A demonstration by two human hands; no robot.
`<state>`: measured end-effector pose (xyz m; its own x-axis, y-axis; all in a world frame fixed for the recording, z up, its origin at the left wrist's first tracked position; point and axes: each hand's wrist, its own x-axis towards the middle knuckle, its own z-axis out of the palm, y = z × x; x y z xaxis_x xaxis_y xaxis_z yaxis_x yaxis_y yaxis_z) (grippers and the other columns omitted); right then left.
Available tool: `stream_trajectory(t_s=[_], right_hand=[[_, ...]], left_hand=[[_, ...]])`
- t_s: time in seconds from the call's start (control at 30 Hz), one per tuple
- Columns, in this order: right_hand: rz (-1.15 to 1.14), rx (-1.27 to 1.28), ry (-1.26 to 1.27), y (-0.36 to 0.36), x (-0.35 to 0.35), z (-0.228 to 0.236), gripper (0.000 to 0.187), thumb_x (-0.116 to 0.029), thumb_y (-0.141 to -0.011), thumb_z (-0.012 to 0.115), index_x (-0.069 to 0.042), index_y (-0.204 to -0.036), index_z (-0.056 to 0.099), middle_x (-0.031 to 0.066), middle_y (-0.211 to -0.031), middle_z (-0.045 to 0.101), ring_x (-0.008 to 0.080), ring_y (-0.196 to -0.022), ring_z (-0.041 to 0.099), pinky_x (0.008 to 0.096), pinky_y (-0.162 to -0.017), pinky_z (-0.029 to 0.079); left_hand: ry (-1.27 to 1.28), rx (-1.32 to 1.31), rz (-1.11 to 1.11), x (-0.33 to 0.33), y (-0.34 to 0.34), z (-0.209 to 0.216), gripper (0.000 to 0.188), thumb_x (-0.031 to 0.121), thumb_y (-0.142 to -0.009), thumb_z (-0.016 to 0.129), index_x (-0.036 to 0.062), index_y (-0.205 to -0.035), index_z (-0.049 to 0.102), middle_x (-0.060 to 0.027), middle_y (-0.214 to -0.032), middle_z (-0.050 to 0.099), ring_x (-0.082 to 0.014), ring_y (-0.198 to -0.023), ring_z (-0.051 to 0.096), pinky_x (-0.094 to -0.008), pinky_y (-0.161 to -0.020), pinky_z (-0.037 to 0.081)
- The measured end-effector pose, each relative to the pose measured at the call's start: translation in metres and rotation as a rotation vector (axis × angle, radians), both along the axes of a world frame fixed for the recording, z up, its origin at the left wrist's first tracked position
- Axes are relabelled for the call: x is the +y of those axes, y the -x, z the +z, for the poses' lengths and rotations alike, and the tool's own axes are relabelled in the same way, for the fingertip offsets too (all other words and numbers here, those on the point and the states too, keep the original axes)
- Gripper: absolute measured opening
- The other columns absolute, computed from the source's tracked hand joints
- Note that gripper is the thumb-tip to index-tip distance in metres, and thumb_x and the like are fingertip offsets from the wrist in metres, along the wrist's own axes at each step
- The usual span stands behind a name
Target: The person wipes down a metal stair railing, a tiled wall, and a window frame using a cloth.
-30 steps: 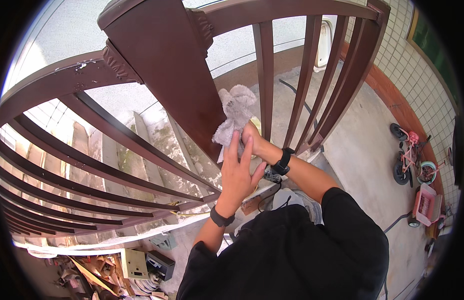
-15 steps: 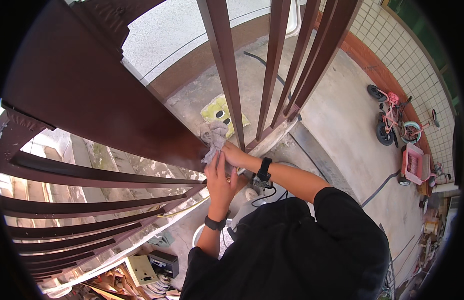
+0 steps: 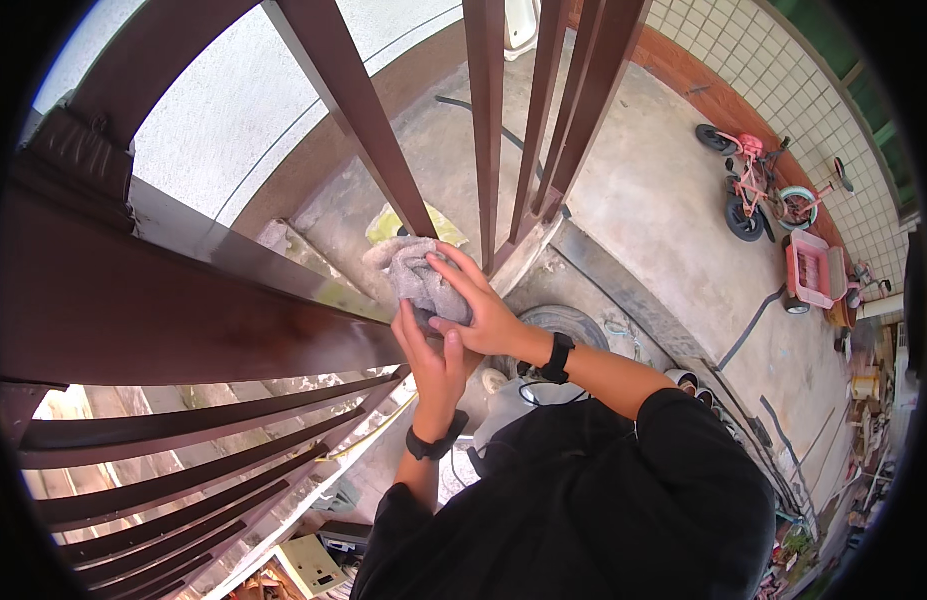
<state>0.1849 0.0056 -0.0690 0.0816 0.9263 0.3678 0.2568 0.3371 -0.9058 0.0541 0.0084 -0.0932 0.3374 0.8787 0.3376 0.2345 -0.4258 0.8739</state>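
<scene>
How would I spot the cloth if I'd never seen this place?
Find the broad brown post running in from the left. By its right end, the right hand holds a crumpled cloth, with the left hand touching it. Its gray, fuzzy folds set it apart from the smooth brown bars.

Head view only: left fisheye of worn pair. Looks steeply down past wearer's torso [image 3: 583, 490]. Left hand [image 3: 433, 375] and right hand [image 3: 490, 322] near, about mid-frame; concrete floor [image 3: 673, 210] farther below. Railing bars [image 3: 103, 436] bow toward rim.

cloth [image 3: 428, 282] | grey, fluffy | bunched in fingers [image 3: 466, 268] | near brown post's [image 3: 203, 300] lower end
</scene>
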Motion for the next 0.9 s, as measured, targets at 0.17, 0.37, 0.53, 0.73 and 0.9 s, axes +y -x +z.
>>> stream_trajectory(t_s=[0.17,0.37,0.53,0.73,0.9], right_hand=[[-0.284,-0.210,-0.297,-0.010,0.029,0.012,0.061,-0.011,-0.071,0.070,-0.006,-0.127,0.046,0.0153,-0.121,0.044,0.0323,-0.105,0.051,0.0363,-0.084,0.045],[-0.345,-0.368,-0.280,-0.023,0.038,-0.014,0.056,-0.004,-0.063,0.067,-0.011,-0.118,0.055,0.0085,-0.094,0.052,0.0260,-0.080,0.058,0.0332,-0.066,0.050],[-0.265,-0.387,-0.119,-0.033,0.023,-0.042,0.055,-0.002,-0.067,0.064,-0.012,-0.120,0.054,0.0088,-0.093,0.051,0.0261,-0.081,0.058,0.0346,-0.066,0.049],[-0.151,-0.262,0.102,-0.072,0.020,-0.039,0.057,-0.003,-0.069,0.062,-0.011,-0.124,0.050,0.0091,-0.099,0.050,0.0274,-0.086,0.057,0.0343,-0.071,0.049],[-0.149,-0.127,-0.064,-0.118,0.024,-0.013,0.060,-0.010,-0.071,0.063,-0.012,-0.129,0.045,0.0113,-0.109,0.049,0.0303,-0.091,0.056,0.0360,-0.077,0.048]], left_hand=[[-0.200,0.014,0.158,0.041,-0.040,0.029,0.056,0.012,-0.079,0.057,-0.0043,-0.127,0.033,-0.0250,-0.128,0.031,-0.0395,-0.115,0.038,-0.0437,-0.096,0.032],[-0.241,-0.047,0.240,0.053,-0.050,0.006,0.034,0.005,-0.075,0.063,-0.0011,-0.103,0.043,-0.0147,-0.098,0.042,-0.0309,-0.091,0.046,-0.0395,-0.078,0.039],[-0.129,0.127,0.246,0.044,-0.050,-0.022,0.032,0.008,-0.076,0.064,-0.0024,-0.099,0.044,-0.0161,-0.094,0.043,-0.0317,-0.087,0.046,-0.0392,-0.075,0.039],[-0.050,0.208,0.180,0.039,-0.076,-0.007,0.036,0.011,-0.077,0.065,-0.0026,-0.102,0.044,-0.0189,-0.099,0.044,-0.0347,-0.090,0.047,-0.0395,-0.079,0.039],[-0.053,0.152,0.141,0.039,-0.121,0.025,0.044,0.010,-0.076,0.066,-0.0025,-0.111,0.044,-0.0212,-0.110,0.045,-0.0364,-0.104,0.045,-0.0404,-0.090,0.036]])
